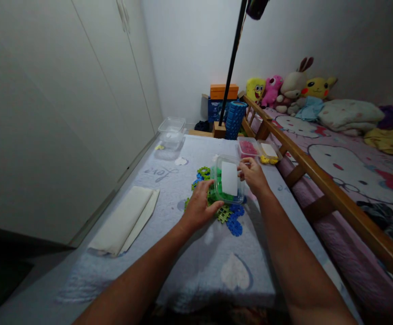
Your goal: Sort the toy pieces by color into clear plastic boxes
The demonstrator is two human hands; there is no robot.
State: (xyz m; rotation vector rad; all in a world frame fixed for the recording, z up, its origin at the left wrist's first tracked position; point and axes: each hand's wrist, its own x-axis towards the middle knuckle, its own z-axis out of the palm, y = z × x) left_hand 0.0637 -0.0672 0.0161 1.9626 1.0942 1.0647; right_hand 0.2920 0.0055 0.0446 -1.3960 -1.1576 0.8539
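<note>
A clear plastic container [219,198] with green pieces inside is between my two hands, a blank white label [229,178] on its lid. My left hand [199,205] grips the near left corner, thumb along the front and fingers on the side. At the right edge, my right hand [252,175] has its fingers bent and closed on the rim beside the label. Below and around the container lie loose blue toy gear pieces [235,224] and yellow-green toy pieces [223,214]; the container and my left hand hide some of them.
A lidded container of pink pieces [248,148] and a labelled one of yellow pieces [269,159] stand at the back right. Clear empty containers [171,131] are stacked at the back left. Folded white sheets [125,221] lie left. A wooden bed rail [304,169] runs along the right.
</note>
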